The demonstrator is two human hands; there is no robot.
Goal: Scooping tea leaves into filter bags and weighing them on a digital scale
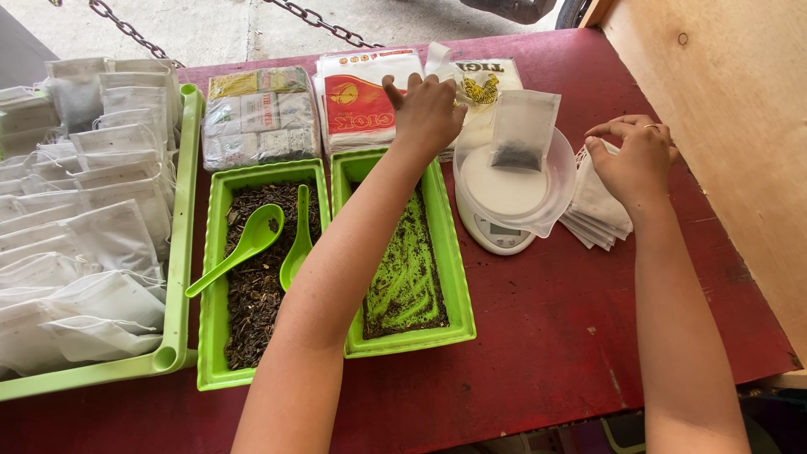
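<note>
My left hand reaches over the right green tray toward the printed packets at the table's back, fingers spread, holding nothing I can make out. My right hand pinches the top of a stack of empty white filter bags at the right. Between them stands a white kitchen scale carrying a clear bowl. In that bowl leans a white filter bag with dark tea at its bottom.
The left green tray holds dark loose tea and two green spoons. A large green tray at far left is piled with filled white bags. A foil-wrapped block lies at the back. A plywood wall borders the red table.
</note>
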